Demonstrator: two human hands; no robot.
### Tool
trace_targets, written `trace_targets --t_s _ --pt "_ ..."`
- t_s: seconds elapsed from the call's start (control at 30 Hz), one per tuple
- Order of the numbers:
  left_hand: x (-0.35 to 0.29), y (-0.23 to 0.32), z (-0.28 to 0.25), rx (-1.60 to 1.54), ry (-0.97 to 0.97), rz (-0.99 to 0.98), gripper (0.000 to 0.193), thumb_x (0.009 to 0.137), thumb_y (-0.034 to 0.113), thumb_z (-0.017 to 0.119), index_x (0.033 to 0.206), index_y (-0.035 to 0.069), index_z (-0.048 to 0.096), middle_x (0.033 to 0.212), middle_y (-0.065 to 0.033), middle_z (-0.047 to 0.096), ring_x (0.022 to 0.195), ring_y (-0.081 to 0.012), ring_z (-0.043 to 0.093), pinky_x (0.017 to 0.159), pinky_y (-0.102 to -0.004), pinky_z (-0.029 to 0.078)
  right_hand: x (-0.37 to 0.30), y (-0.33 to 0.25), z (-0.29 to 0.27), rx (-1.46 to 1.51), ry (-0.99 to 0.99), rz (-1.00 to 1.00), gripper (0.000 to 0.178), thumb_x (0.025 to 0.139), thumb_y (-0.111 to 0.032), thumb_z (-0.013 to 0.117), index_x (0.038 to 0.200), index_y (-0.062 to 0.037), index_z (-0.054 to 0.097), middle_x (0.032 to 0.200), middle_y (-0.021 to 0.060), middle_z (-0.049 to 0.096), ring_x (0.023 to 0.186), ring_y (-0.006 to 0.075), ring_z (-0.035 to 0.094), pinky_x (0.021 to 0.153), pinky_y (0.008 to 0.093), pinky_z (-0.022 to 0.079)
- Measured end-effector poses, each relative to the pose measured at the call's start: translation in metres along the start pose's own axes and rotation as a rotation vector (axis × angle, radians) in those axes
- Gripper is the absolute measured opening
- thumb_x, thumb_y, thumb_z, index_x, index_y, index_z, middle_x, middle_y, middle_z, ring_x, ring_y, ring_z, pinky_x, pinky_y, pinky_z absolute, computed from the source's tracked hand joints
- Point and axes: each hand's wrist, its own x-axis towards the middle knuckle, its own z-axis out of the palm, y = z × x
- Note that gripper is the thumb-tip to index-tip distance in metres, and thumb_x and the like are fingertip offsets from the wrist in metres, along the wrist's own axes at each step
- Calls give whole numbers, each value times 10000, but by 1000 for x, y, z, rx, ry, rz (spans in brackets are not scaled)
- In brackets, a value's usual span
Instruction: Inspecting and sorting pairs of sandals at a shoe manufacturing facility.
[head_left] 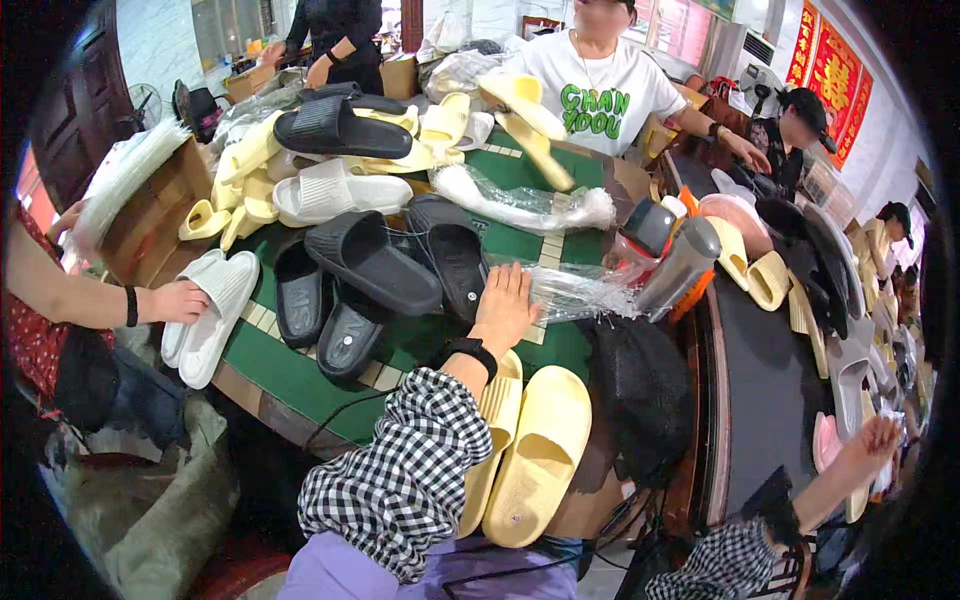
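Observation:
My left hand [507, 303] lies flat with fingers stretched over the edge of clear plastic bags [580, 290] on the green-topped table, just right of a black slipper [447, 255]. Under my left forearm, a pair of pale yellow slippers [542, 455] rests at the table's near edge. My right hand [868, 450] reaches far right over the dark conveyor belt, its fingers curled closed. What they hold is too small to make out. Near it are a pink slipper [826, 443] and a grey slipper [852, 385].
Several black, white and yellow slippers pile up on the left. A grey bottle [680, 265] and a black bag [640, 390] stand between table and belt [755, 370]. A co-worker's hand [180, 302] grips white slippers [212, 320]; another person [600, 90] stands across, by a yellow pair [530, 125].

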Motion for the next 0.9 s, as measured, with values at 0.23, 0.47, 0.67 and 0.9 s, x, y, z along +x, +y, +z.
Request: trace_targets --t_s 0.23,0.47,0.67,0.9 --pt "-1 -28 -55 -651 452 -75 260 847 44 585 1101 -7 606 1171 -222 576 1080 -405 545 911 -428 460 -36 -3 301 -499 751 -134 412 1000 -78 464 1373 84 398 919 65 510 721 135 462 698 226 433" --pt "-108 40 -225 -1697 -109 78 295 913 121 611 1198 43 611 945 -68 636 815 -167 574 721 -265 445 -102 24 370 89 136 384 217 950 -183 600 1053 -40 475 679 -21 366 494 40 310 400 181 219" --pt "-179 66 -250 -1943 -542 214 266 972 191 561 1174 22 593 984 -35 629 774 -76 547 678 -230 442 -124 15 421 333 -53 584 130 975 -116 545 1075 -44 587 744 44 509 578 117 427 502 219 366" --pt "-207 26 -277 -1601 -471 305 158 922 146 594 1018 21 589 930 -79 607 875 -207 612 749 -301 499 -85 -21 366 800 477 323 104 978 -169 541 973 -67 561 784 18 493 578 120 418 514 232 369"
